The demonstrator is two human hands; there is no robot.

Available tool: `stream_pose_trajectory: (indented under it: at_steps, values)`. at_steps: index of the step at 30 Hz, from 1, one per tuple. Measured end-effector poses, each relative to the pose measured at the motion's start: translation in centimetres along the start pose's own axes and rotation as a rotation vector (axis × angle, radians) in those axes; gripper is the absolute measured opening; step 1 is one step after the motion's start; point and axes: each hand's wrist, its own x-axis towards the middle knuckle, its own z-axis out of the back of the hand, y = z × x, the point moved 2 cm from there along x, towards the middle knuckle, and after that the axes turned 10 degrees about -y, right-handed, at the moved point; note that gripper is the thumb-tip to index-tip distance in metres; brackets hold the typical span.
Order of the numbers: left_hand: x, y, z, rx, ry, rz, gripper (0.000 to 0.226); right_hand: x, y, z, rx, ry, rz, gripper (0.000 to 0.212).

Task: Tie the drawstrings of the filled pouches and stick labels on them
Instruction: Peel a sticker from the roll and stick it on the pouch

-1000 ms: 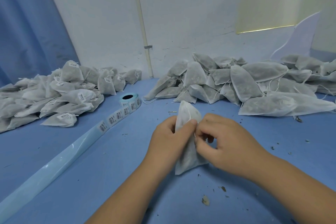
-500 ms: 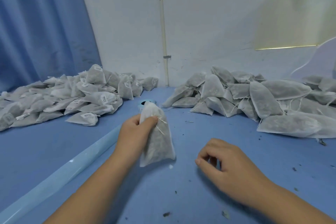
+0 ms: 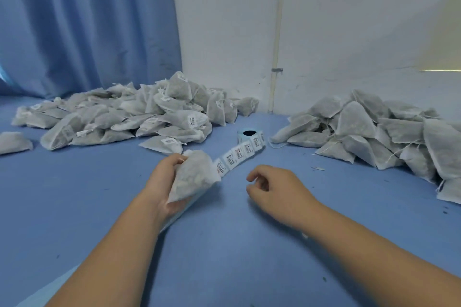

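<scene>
Fingers and thumb of the left grip (image 3: 163,182) are curled round a filled mesh pouch (image 3: 194,177), which is held tilted just above the bench (image 3: 74,194), its gathered neck at the far end by the thumb. The right grip (image 3: 277,189) is seen close by on the right, fingers loosely curled and nothing held; whether it touches the bench cannot be told.

A strip of barcode labels (image 3: 237,154) runs from just behind the pouch to its roll (image 3: 249,133) farther off. The roll sits between two heaps: labelled pouches (image 3: 139,112) at far left, unlabelled pouches (image 3: 361,132) with loose strings at far right. Pale backing tape (image 3: 178,218) is seen passing beneath the left wrist.

No label is visible on the held pouch. Its neck looks drawn shut, though no knot can be made out, so labelling is judged to be the step in hand. A label would need to be peeled by the free grip from the strip's near end and pressed flat onto the pouch's face while the pouch is kept steady.
</scene>
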Motion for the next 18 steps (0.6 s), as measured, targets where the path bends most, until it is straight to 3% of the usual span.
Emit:
stream_pose_trajectory:
  at_steps: [3, 10, 18]
  values:
    - [0.1, 0.1, 0.3, -0.082, 0.081, 0.086, 0.019, 3.2, 0.9, -2.7, 0.046, -0.037, -0.102, 0.008]
    - [1.7, 0.7, 0.8, 0.034, 0.177, 0.128, 0.043, 5.7, 1.7, -6.0, 0.108, -0.102, -0.200, 0.022]
    - [1.1, 0.8, 0.6, 0.120, 0.133, 0.170, 0.023, 5.3, 1.5, -5.8, 0.340, -0.074, -0.294, 0.018]
